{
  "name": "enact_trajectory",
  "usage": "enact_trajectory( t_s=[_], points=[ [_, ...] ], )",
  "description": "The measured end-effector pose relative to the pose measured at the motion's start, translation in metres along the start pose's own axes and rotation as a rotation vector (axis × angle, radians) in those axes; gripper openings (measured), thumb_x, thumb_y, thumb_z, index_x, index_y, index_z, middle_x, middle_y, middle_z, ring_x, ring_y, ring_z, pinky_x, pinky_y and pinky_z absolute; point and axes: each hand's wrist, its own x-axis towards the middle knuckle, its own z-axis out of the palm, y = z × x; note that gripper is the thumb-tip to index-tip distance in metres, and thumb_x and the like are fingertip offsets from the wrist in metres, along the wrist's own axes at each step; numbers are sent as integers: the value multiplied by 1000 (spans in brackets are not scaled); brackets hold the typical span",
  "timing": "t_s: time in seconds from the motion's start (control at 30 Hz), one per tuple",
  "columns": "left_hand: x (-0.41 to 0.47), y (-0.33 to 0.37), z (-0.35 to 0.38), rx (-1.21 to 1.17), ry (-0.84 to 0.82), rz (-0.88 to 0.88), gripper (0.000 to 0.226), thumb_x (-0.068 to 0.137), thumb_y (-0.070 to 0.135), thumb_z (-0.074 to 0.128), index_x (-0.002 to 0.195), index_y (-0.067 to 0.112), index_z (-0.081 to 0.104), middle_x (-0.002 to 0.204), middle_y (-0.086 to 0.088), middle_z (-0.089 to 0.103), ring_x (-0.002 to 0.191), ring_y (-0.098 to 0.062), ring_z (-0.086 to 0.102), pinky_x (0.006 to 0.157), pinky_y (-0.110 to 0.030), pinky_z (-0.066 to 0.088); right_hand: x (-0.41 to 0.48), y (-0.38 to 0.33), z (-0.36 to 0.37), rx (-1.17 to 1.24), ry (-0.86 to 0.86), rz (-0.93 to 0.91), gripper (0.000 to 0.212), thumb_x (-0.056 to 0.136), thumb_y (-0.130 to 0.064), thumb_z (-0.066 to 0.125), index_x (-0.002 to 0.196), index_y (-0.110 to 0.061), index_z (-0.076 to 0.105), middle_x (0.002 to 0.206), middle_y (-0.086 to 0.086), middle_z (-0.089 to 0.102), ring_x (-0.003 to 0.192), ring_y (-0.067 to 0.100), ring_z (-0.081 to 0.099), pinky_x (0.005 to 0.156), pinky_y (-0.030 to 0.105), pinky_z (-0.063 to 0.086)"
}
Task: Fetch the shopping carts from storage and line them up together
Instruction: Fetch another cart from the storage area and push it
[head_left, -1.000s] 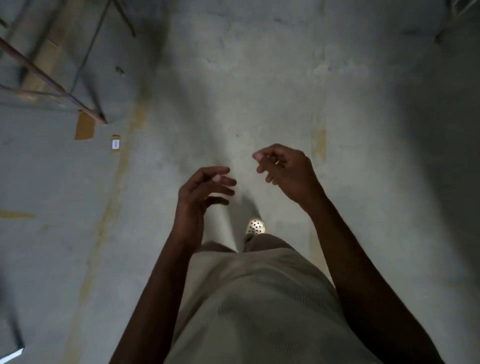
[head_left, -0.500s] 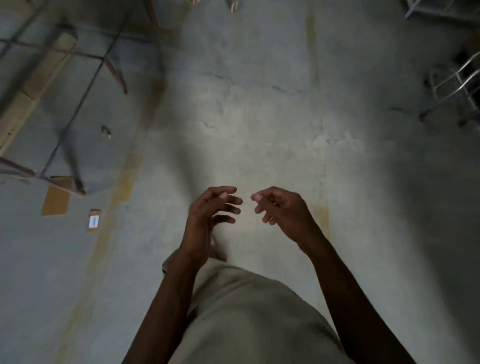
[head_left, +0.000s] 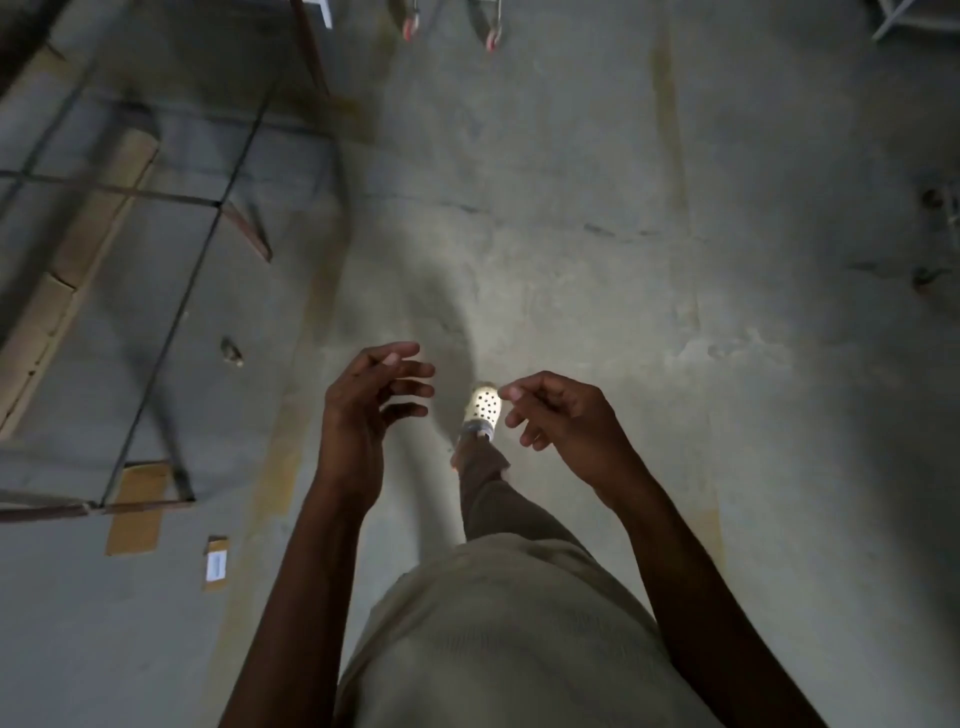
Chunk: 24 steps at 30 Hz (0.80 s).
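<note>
At the far left a metal rack (head_left: 182, 312) stands over flat cardboard (head_left: 135, 509), with a small label (head_left: 216, 564) lying on the concrete floor (head_left: 571, 234) beside it. Give that side room when walking past. The left hand (head_left: 363, 410) hangs in front of the body with fingers loosely curled and apart, holding nothing. At the top edge, two red-tipped wheels (head_left: 491, 39) show, probably the foot of a cart, though too little is in view to be sure, and no whole cart can be seen. A pale shoe (head_left: 485, 405) steps toward them. The right hand (head_left: 566, 421) is likewise empty and slack, near the left but not touching it. The step in hand is the approach. Head straight for the wheels, raise both hands to handle height and take the bar evenly so the cart rolls true. A pale frame (head_left: 893, 18) sits in the top right corner.
</note>
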Motion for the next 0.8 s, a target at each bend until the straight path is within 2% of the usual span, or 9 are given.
enact_trajectory(
  t_s=[0.1, 0.27, 0.4, 0.5, 0.67, 0.73, 0.8],
  points=[
    [83, 16, 8, -2, 44, -22, 35, 89, 29, 53, 112, 7, 68, 102, -17, 72, 87, -29, 66, 76, -40, 48, 94, -26, -10, 16, -19, 6, 15, 100, -19, 65, 106, -11, 76, 87, 10, 76, 65, 12, 64, 63, 24, 51],
    [211, 74, 21, 27, 99, 11, 33, 90, 27, 53, 112, 7, 68, 102, -18, 72, 87, -30, 67, 77, -42, 49, 259, -98, -37, -50, -55, 1, 10, 98, -29, 68, 100, -25, 76, 85, -1, 77, 66, 10, 64, 67, 30, 50],
    [299, 123, 32, 24, 155, 32, 33, 89, 28, 54, 112, 7, 67, 102, -18, 72, 85, -29, 66, 73, -37, 50, 370, -168, -46, -90, -91, -63, 11, 97, -34, 69, 101, -25, 75, 84, -3, 77, 65, 10, 64, 66, 29, 49],
    [368, 143, 36, -39, 186, 11, 35, 88, 28, 55, 111, 6, 67, 101, -20, 71, 86, -32, 65, 74, -38, 49, 439, -205, -43, -89, -147, -81, 16, 96, -38, 68, 103, -25, 75, 86, -2, 77, 66, 12, 65, 67, 29, 49],
    [513, 167, 39, -58, 171, -52, 42, 87, 28, 57, 116, 0, 66, 101, -22, 71, 86, -32, 63, 78, -41, 45, 554, -225, -27, -147, -202, -26, 11, 99, -31, 68, 104, -24, 75, 86, -1, 77, 63, 10, 66, 64, 22, 48],
    [581, 185, 36, -43, 150, -40, 39, 87, 29, 57, 114, 3, 67, 101, -20, 72, 86, -31, 64, 75, -39, 47, 605, -239, -27, -231, -270, 17, 13, 99, -35, 66, 107, -27, 74, 89, -6, 77, 69, 9, 70, 66, 20, 50],
    [647, 212, 34, -4, 119, -42, 34, 88, 30, 57, 110, 8, 68, 101, -18, 72, 86, -29, 65, 73, -37, 49, 654, -263, -31, -296, -315, 48, 15, 100, -39, 64, 109, -32, 73, 92, -10, 76, 77, 8, 72, 73, 24, 54]
  ],
)
